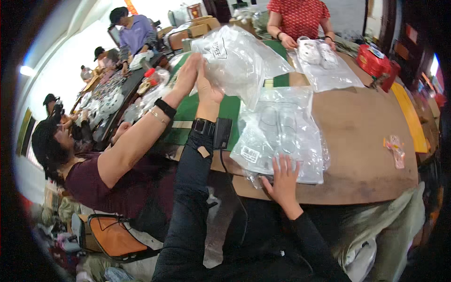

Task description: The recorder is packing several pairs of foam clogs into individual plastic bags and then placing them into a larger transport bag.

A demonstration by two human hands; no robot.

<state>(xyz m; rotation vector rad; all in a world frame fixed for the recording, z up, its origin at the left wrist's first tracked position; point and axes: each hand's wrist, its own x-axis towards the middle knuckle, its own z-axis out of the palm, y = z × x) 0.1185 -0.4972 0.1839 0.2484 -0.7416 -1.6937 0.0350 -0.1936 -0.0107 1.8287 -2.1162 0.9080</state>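
My left hand (209,94), with a black device strapped at the wrist, reaches up beside a crumpled clear plastic bag (235,63) with dark print. Its fingers look stretched out, though a co-worker's hand (188,70) partly overlaps them. That co-worker's arm, with a black wristband, reaches in from the left to the same bag edge. Fingers spread, my right hand (284,179) lies flat on the near edge of several clear plastic bags (293,129). Two long shoe-sole shapes show faintly through these bags.
Across the table (361,136), a person in red handles white clogs (310,51) over another clear bag. A red bundle (372,59) stands at far right, near a yellow strip (408,117). A small orange-and-pink packet (395,152) lies on the right. Co-workers line a cluttered bench (136,77) at left.
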